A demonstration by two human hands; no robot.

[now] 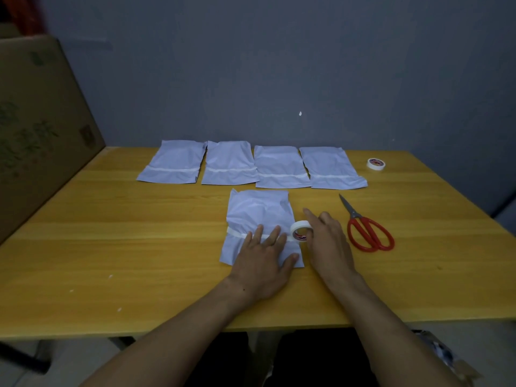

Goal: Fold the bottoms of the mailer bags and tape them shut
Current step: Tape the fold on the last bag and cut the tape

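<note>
Fingers (275, 236) of the left hand (262, 263) lie straight, pressing the tape strip (236, 234) onto the near mailer bag (259, 208) on the wooden table (139, 247). The right hand (326, 241) grips the tape roll (300, 231) at the bag's right edge, near red scissors (368, 233).

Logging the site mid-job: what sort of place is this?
Likely a small makeshift packing station: taped white plastic mailer bags on a yellow wooden table, red-handled scissors, a large brown cardboard box.
</note>
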